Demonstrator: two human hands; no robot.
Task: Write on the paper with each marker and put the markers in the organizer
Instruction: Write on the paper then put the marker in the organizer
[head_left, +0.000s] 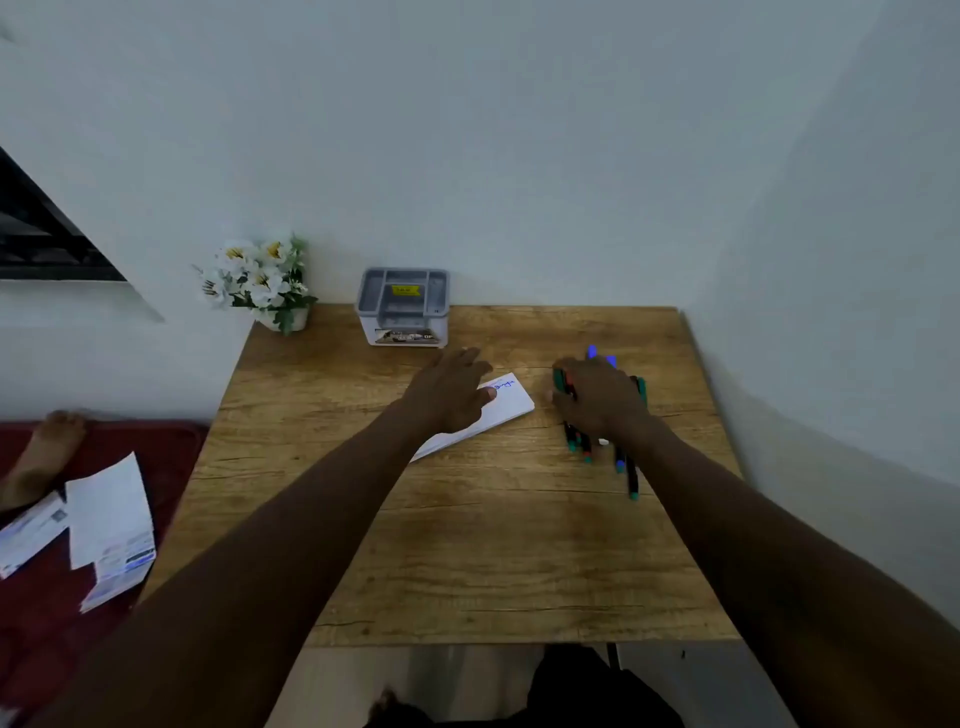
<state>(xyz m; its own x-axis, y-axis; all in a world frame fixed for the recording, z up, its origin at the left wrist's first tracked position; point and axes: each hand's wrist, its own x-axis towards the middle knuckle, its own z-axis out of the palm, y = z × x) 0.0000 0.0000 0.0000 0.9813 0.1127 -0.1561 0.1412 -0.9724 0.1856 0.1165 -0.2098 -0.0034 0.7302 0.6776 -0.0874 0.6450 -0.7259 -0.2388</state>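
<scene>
Blue scribble on the paper (511, 410) is too small to read, as are the yellow label (406, 290) and the front sticker on the organizer (402, 312) at the counter's (467, 545) 12 o'clock. The left hand (449, 392) lies on the paper with straight fingers (467, 358). At the paper's 3 o'clock, the right hand (602, 400) covers the markers (631, 478); whether it grips them cannot be told.

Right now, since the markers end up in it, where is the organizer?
In the head view, the organizer stands at the far edge of the table, right of the flowers and just beyond the left hand.
</scene>
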